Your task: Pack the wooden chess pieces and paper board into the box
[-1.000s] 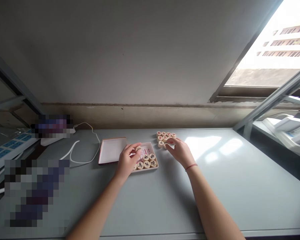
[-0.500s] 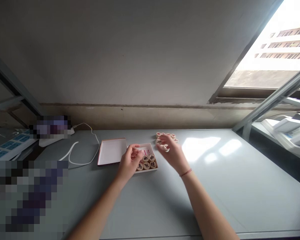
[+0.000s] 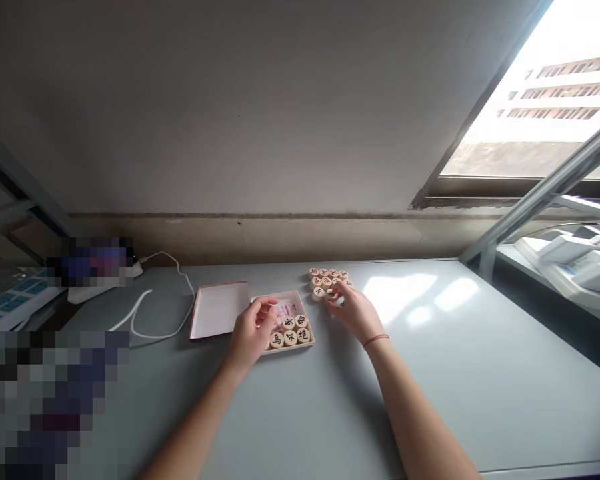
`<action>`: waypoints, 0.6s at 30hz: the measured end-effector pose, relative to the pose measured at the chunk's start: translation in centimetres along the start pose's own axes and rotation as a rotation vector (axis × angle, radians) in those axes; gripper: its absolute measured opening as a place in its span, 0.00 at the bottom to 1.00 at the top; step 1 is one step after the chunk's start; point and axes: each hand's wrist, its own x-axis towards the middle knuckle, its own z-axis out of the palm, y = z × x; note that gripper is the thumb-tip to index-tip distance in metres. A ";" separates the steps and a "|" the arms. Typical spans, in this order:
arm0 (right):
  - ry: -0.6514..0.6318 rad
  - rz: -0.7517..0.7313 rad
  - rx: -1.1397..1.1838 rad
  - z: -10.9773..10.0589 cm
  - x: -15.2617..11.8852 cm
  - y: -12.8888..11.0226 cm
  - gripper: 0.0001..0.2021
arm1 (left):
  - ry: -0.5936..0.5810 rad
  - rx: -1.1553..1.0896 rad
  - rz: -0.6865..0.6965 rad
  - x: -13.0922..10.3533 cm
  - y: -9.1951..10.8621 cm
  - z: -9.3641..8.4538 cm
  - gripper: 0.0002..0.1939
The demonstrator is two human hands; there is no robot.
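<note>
On the grey desk, a shallow white box (image 3: 307, 312) holds several round wooden Chinese chess pieces (image 3: 291, 336) with dark characters. Over the box's left side hovers my left hand (image 3: 253, 327), fingers loosely bent and apart, with no piece visible in it. My right hand (image 3: 356, 312) pinches a Chinese chess piece (image 3: 331, 293) at the front of a group on the desk. Behind it lie rows of pieces with red characters (image 3: 323, 273); the fingers hide part of the group. One dark-marked piece (image 3: 319, 293) sits just left of the pinched one.
A box lid (image 3: 219, 311) lies open side up, left of the box. Farther left are a white cable (image 3: 165, 328), a power strip (image 3: 17, 300) and blurred-out items. A wall (image 3: 240, 240) runs behind the desk; metal frame bars (image 3: 520, 200) and white objects (image 3: 575, 257) stand right.
My right hand has lowered the chess piece from above the desk to the front row of the group. My left hand has shifted slightly left over the box.
</note>
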 end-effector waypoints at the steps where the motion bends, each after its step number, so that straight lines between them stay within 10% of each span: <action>1: 0.005 0.002 -0.013 0.0 0.0 0.0 0.04 | 0.000 0.004 -0.003 0.0 0.1 0.0 0.13; 12: 0.000 0.028 -0.036 0.1 0.2 0.1 0.04 | 0.003 0.136 0.088 0.0 0.1 -0.2 0.11; 18: 0.009 -0.072 0.110 -1.8 -0.4 -0.8 0.11 | 0.033 0.698 0.346 0.2 -0.5 0.3 0.11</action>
